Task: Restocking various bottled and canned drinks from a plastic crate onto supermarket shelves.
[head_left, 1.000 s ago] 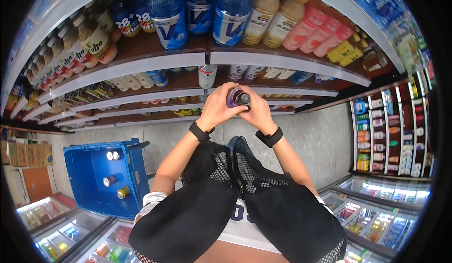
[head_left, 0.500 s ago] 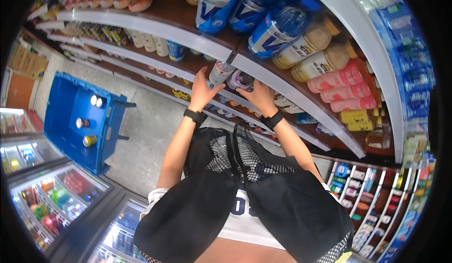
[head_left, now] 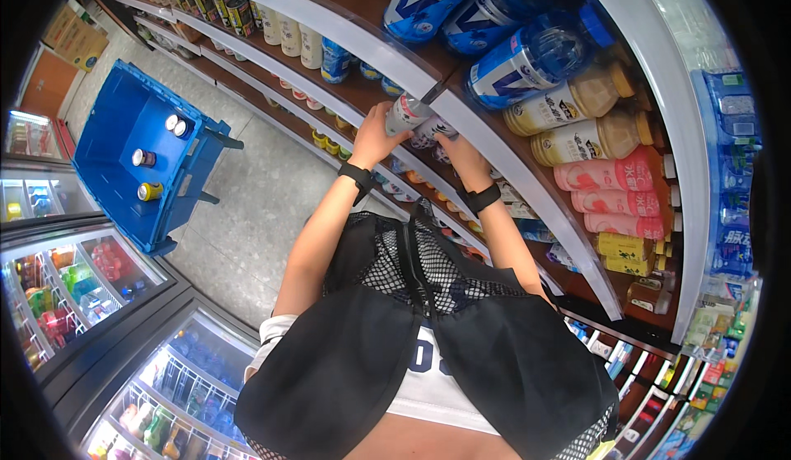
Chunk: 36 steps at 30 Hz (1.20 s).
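My left hand [head_left: 377, 137] is closed round a grey-and-white drink can [head_left: 404, 114] at the edge of a lower shelf. Just to its right, my right hand [head_left: 465, 161] grips a purple-and-white drink container [head_left: 429, 133], whose exact kind is partly covered by my fingers. The two drinks sit side by side, tilted in this view, under the white front strip [head_left: 511, 155] of the shelf above. Each wrist wears a black band.
A blue crate [head_left: 107, 155] with several cans stands on the floor at left. Large blue-capped bottles [head_left: 515, 68], pale brown bottles [head_left: 568, 101] and pink bottles [head_left: 606, 176] fill the upper shelf. Glass-doored coolers [head_left: 91, 283] line the lower left.
Both hands have moved slightly right with the two drinks, which sit further in under the upper shelf's edge. The whole view has shifted and turned a little.
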{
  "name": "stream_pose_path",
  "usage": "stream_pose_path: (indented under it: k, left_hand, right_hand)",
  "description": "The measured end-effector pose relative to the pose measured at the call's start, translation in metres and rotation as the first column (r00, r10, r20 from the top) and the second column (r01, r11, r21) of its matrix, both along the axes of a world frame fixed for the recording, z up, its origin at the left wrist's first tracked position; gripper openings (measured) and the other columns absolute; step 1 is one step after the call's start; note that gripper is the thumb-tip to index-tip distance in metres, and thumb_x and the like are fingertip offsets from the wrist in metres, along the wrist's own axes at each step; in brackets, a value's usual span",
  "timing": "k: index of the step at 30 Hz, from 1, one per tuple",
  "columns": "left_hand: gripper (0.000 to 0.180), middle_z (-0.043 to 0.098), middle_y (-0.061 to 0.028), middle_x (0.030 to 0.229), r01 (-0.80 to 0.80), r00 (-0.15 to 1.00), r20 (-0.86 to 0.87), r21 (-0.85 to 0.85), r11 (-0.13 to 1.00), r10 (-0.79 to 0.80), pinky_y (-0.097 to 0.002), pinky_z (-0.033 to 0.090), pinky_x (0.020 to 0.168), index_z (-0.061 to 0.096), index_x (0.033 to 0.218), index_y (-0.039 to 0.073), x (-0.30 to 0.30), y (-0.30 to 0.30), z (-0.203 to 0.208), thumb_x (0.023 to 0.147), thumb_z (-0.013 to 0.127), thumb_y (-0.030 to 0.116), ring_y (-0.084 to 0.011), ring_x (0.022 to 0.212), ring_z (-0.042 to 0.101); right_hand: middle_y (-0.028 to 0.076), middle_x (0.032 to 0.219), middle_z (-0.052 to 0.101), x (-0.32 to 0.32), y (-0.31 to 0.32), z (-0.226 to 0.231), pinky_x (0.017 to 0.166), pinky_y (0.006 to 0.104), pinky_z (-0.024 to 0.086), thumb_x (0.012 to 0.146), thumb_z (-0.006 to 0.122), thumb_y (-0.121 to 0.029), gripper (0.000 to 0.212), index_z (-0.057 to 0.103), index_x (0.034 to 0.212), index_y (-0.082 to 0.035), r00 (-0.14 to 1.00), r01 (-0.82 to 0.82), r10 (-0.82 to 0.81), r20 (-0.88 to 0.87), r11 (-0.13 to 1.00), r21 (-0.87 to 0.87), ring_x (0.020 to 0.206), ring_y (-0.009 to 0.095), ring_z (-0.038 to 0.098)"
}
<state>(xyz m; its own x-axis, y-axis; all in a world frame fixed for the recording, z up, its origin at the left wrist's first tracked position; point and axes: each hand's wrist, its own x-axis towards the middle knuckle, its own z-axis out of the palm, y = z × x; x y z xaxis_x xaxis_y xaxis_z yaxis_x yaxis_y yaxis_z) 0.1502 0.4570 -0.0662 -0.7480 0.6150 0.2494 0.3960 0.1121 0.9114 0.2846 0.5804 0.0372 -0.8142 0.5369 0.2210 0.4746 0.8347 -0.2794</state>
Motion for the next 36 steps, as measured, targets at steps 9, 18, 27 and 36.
stream_pose_path:
  k: [9,18,27,36]
  left_hand:
    - [0.059,0.06,-0.0184,0.106,0.013,0.999,-0.035,-0.002,1.0,-0.013,-0.0434,0.049,0.081,0.052,0.115,0.003,-0.006,-0.002,0.008,0.069,0.081,0.027,-0.0378,0.099,0.06]
    - [0.058,0.059,-0.0193,0.113,0.144,0.988,-0.055,0.031,0.989,-0.142,-0.0392,0.051,0.082,0.048,0.122,0.001,-0.015,-0.003,0.001,0.075,0.076,0.02,-0.0335,0.098,0.063]
    - [0.057,0.058,-0.0215,0.117,0.335,0.942,0.048,-0.031,0.942,-0.333,-0.04,0.051,0.082,0.046,0.125,-0.002,-0.028,-0.023,-0.029,0.081,0.071,0.023,-0.0333,0.099,0.064]
    - [0.036,0.068,-0.0165,0.097,0.58,0.783,0.338,-0.091,0.81,-0.522,-0.0347,0.053,0.078,0.058,0.11,-0.002,-0.01,-0.068,-0.037,0.085,0.068,0.022,-0.0251,0.089,0.068]
  right_hand:
    - [0.02,0.095,0.067,-0.007,-0.009,0.018,0.075,0.0435,0.05,0.073,0.076,-0.038,0.048,0.066,0.104,-0.002,0.985,0.148,-0.126,0.12,0.969,-0.196,0.087,0.038,0.063]
    - [0.02,0.104,0.065,-0.002,-0.002,-0.001,0.078,0.045,0.049,0.075,0.074,-0.039,0.054,0.061,0.113,-0.003,0.97,0.223,-0.216,0.109,0.973,-0.053,0.093,0.04,0.061]
    - [0.014,0.125,0.053,0.027,-0.073,-0.006,0.109,0.0588,0.018,0.08,0.067,-0.031,0.056,0.05,0.128,-0.009,0.951,0.3,-0.259,-0.166,0.904,0.306,0.122,0.032,0.045]
    - [0.006,0.108,0.066,0.076,-0.17,-0.082,0.109,0.0536,0.025,0.082,0.066,-0.03,0.028,0.065,0.102,-0.011,0.941,0.33,-0.304,0.146,0.921,-0.206,0.11,0.026,0.057]
